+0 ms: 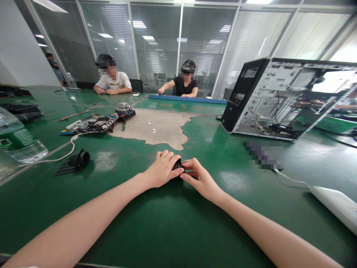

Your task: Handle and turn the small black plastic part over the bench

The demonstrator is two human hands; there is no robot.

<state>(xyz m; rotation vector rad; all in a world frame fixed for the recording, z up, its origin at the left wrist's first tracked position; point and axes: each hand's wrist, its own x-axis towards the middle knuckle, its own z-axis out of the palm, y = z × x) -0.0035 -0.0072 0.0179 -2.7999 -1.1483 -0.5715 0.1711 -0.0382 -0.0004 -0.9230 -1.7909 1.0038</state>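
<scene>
A small black part [177,164] sits low over the green table, mostly covered by my fingers, so its kind does not show. My left hand [163,169] wraps round it from the left, with the thumb along its near side. From the right, my right hand [199,176] pinches its edge between thumb and fingertips. Left of my hands lies a black plastic piece with a round ring [79,160]. Farther back on that side rests a circuit board [90,124], with a fan-like metal cooler [125,110] beside it.
An opened computer case [267,98] stands at the right. A phone-like dark item [262,155] joins by cable to a white power bank [336,206]. A water bottle [19,137] is at far left. Two people [113,80] sit across the green table [156,223], near a blue bar [186,98].
</scene>
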